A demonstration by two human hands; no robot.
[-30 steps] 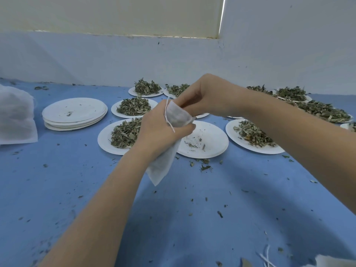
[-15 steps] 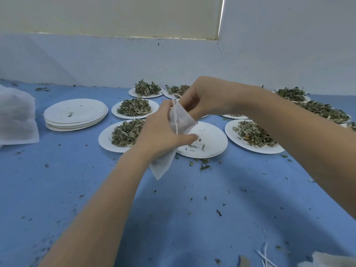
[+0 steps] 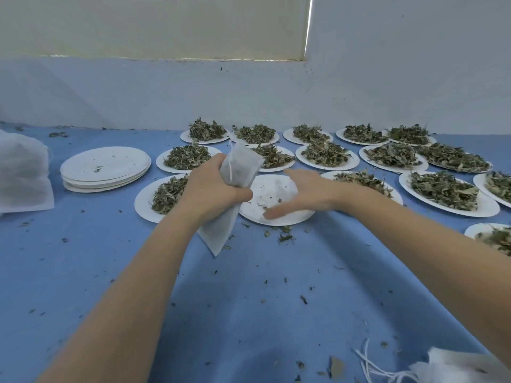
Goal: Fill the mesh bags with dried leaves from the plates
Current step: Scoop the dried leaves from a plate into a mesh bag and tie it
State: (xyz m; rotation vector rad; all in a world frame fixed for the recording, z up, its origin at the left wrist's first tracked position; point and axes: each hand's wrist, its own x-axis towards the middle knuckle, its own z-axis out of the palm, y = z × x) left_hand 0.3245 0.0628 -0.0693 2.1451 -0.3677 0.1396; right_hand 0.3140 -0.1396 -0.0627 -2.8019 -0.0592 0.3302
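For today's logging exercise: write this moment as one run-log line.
left hand: grips mesh bag | right hand: open over nearly emptied plate | other plates: leaves still piled

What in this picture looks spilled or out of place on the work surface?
Dried leaf crumbs lie scattered on the blue cloth, thickest just in front of the nearly empty plate. They have spilled off the plates rather than going into the mesh bag.

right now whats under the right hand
A nearly empty plate with a few leaf crumbs lies under the right hand. The part of the plate below the palm is covered.
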